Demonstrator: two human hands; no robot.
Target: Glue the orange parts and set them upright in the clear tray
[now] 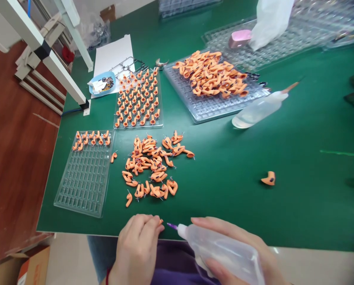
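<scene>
At the table's near edge, my left hand (138,243) is closed around a small orange earbud-shaped piece (161,222), most of it hidden by the fingers. My right hand (239,241) grips a translucent squeeze bottle (224,249) lying almost level. Its purple needle tip (172,226) points at the piece, with a small gap between them. Just beyond my hands is a loose pile of similar orange pieces (153,162), several with thin wires sticking out. One lone orange piece (269,178) rests on the green tabletop to the right.
A clear tray (84,178) at left holds orange pieces along its top rows. Behind it, another tray (161,107) is filled with them. A heaped stack of trays (200,113), a second bottle (258,109), a blue dish (95,92) and a pink box (239,38) stand further back.
</scene>
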